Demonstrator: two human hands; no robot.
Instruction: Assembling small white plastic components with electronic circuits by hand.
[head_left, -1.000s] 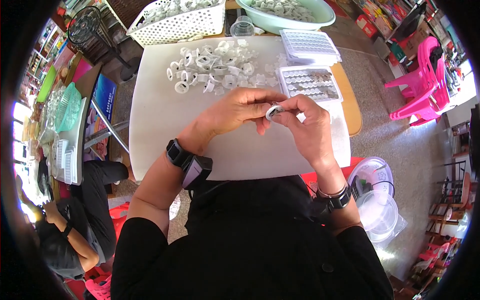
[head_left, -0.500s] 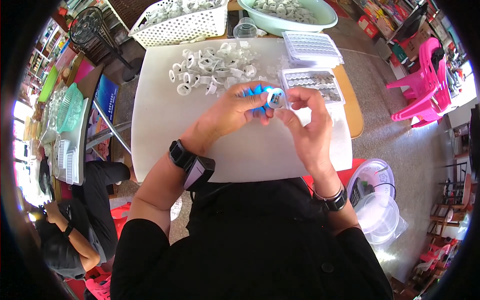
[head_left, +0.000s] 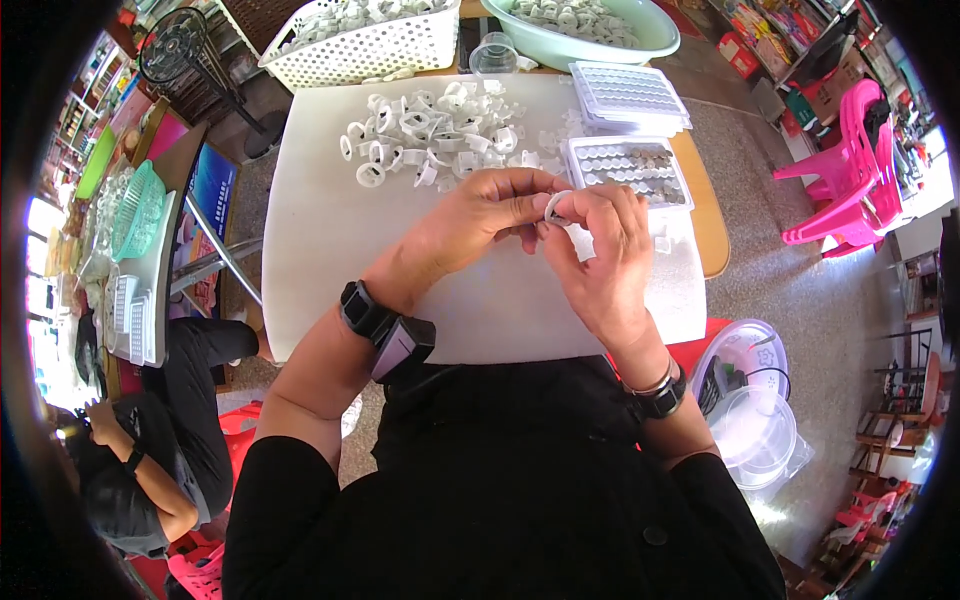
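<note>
Over the far right part of the white tabletop (head_left: 420, 310), a small round white plastic part (head_left: 557, 205) is held between both hands. My left hand (head_left: 470, 215) pinches its left side between thumb and fingers. My right hand (head_left: 608, 250) is closed on its other side, with thumb and fingertips pressed against it. My fingers partly cover the part, and no blue light shows on it. Beyond my hands lies a loose pile of similar white ring-shaped parts (head_left: 430, 130). A clear tray (head_left: 572, 160) with rows of small dark and silvery pieces sits just past my right hand.
Stacked white ridged trays (head_left: 630, 90) stand at the far right corner. Behind the table are a perforated white basket (head_left: 370, 48) and a pale green basin (head_left: 655, 45), both full of white parts. Plastic tubs (head_left: 755, 430) stand at lower right; another person (head_left: 150, 470) sits at left.
The blue glow at my left fingers is gone. My right hand has moved left and its fingers have closed onto the round part, which is now turned more edge-on.
</note>
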